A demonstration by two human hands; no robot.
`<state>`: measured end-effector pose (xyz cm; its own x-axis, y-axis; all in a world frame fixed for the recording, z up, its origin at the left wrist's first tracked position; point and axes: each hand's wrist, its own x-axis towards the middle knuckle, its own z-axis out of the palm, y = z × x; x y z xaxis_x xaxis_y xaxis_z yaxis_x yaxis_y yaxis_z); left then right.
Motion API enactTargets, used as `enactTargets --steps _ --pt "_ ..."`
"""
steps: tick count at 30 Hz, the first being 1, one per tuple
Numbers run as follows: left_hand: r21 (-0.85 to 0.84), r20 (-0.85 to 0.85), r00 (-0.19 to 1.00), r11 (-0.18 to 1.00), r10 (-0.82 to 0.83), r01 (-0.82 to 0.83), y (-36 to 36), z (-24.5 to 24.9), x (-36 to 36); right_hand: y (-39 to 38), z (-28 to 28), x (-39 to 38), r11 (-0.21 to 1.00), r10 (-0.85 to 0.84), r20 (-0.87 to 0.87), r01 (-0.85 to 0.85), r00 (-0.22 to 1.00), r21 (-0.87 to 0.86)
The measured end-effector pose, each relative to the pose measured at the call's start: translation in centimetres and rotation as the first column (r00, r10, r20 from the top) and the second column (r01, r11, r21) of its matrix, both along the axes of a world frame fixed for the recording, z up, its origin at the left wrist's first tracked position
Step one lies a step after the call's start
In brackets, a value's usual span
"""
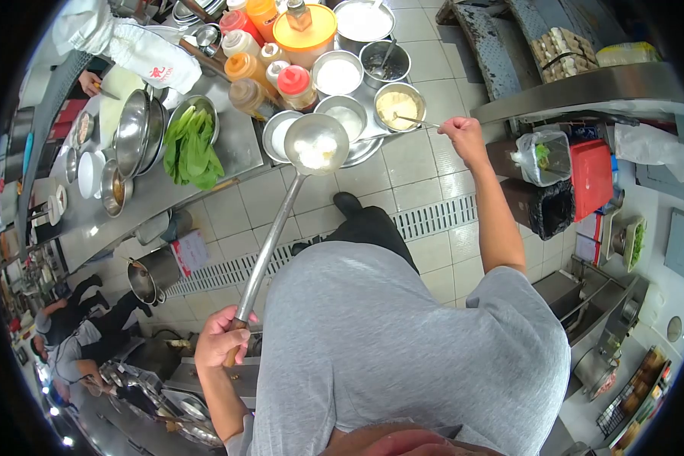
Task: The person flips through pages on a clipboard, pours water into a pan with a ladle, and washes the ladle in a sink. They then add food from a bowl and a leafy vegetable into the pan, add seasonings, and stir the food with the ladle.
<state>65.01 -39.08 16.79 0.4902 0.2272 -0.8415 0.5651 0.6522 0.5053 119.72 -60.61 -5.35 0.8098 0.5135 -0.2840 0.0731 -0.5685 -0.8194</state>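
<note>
My left hand [222, 337] is wrapped round the wooden end of a long-handled metal ladle [317, 144]. Its round bowl, with a little pale stuff in it, hangs beside the metal containers at the top centre. My right hand [463, 142] pinches the thin handle of a small spoon [418, 121], whose tip rests in a metal pot of pale yellow contents [400, 106]. Close by stand a pot of white contents [338, 76], another pale-filled pot [344, 119] and a pot of dark contents [385, 64].
Sauce bottles [245, 68] and an orange-lidded tub [305, 30] crowd the counter. Leafy greens [192, 148] and steel bowls [133, 133] lie left. Co-workers [72, 353] stand lower left; another person's hand [90, 83] holds a knife. Bins [539, 201] and a red container [591, 178] stand right.
</note>
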Motion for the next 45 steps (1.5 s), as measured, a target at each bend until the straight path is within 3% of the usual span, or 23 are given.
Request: enactTargets --steps 5,8,11,14,17,19,22,24,26,30,32,34,36,38,40,42,45 --pt "-0.024 0.025 0.999 0.999 -0.035 0.035 1.3 -0.2 1.2 -1.1 2.0 0.1 0.993 -0.043 -0.07 0.05 0.997 0.106" --pt "-0.022 0.036 0.994 0.994 -0.103 0.104 2.4 -0.2 2.5 -1.2 5.0 -0.7 0.996 -0.046 -0.068 0.051 0.997 0.077" --pt "-0.041 0.065 0.982 0.983 -0.175 0.178 3.4 0.1 4.3 -1.3 7.6 -1.8 0.989 0.017 -0.11 -0.001 0.994 0.148" --pt "-0.045 0.062 0.962 0.962 -0.265 0.268 4.1 0.0 6.5 -0.7 10.3 -3.7 0.997 0.028 0.159 -0.038 0.987 0.061" --pt "-0.075 0.069 0.959 0.957 -0.274 0.279 4.2 0.1 6.9 -1.7 9.2 -2.1 0.997 -0.006 0.239 -0.012 0.971 0.075" --pt "-0.087 0.073 0.96 0.957 -0.271 0.277 4.1 0.5 6.6 -1.9 8.2 -1.1 0.998 0.026 0.31 -0.006 0.95 -0.064" --pt "-0.104 0.081 0.976 0.972 -0.203 0.211 3.3 1.2 4.4 -1.0 4.4 -0.3 0.974 0.15 0.453 -0.052 0.879 -0.222" --pt "-0.114 0.087 0.989 0.986 -0.116 0.126 2.3 1.6 2.7 0.0 2.3 -0.9 0.957 0.205 0.426 -0.089 0.881 -0.276" --pt "-0.112 0.105 0.993 0.992 -0.05 0.062 1.2 2.1 0.8 1.0 1.8 -1.5 0.889 0.328 0.377 -0.147 0.866 -0.434" --pt "-0.113 0.127 0.984 0.987 0.125 -0.11 -2.0 2.9 -3.3 3.0 3.9 -3.1 0.902 0.419 0.706 -0.169 0.572 -0.398" --pt "-0.061 0.146 0.954 0.965 0.262 -0.256 -4.6 3.5 -5.2 5.8 6.8 -5.0 0.872 0.484 0.471 -0.362 0.737 -0.33" --pt "-0.084 0.216 0.896 0.921 0.389 -0.379 -7.5 2.9 -7.6 9.1 7.2 -7.2 0.754 0.645 0.122 -0.603 0.754 -0.261" --pt "-0.073 0.27 0.826 0.866 0.495 -0.495 -10.2 1.9 -9.2 12.9 6.8 -11.3 0.621 0.776 -0.144 -0.784 0.614 0.005" --pt "-0.021 0.318 0.754 0.8 0.574 -0.6 -13.3 2.1 -9.9 16.9 7.0 -18.1 0.377 0.917 -0.212 -0.907 0.337 0.19" --pt "0.009 0.326 0.649 0.684 0.688 -0.73 -15.8 2.1 -9.9 19.7 7.9 -25.6 0.172 0.968 -0.228 -0.942 0.108 0.287" --pt "0.002 0.39 0.495 0.537 0.776 -0.843 -18.2 1.6 -10.2 21.7 10.7 -33.7 -0.085 0.985 -0.113 -0.939 -0.129 0.334" --pt "0.028 0.456 0.282 0.303 0.844 -0.953 -20.9 0.4 -11.4 22.3 14.1 -45.4 -0.25 0.909 -0.192 -0.853 -0.37 0.458"
